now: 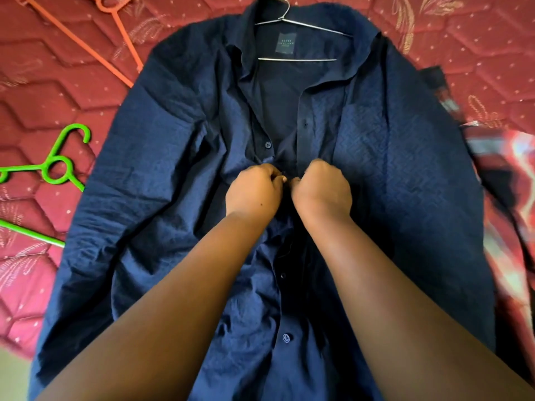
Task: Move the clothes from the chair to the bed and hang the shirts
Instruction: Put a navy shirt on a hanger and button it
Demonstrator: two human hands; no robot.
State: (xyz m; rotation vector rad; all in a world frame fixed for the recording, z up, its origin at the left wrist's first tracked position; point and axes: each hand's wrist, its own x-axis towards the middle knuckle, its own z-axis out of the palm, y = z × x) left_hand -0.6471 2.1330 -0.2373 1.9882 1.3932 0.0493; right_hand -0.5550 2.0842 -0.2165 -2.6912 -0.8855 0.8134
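Basically the navy shirt (390, 169) is light, limp cotton lying flat on the bed (72, 91) under both hands, with a wire hanger (298, 24) in its collar beyond the knuckles; best hold is the two placket edges or the hanger hook. Left hand (254, 189) and right hand (321, 189) each pinch a placket edge, fingertips nearly touching (probably buttoning). Button and hole are hidden behind the curled fingers; a patterned garment (509, 198) off to the right is blurred and cut off.
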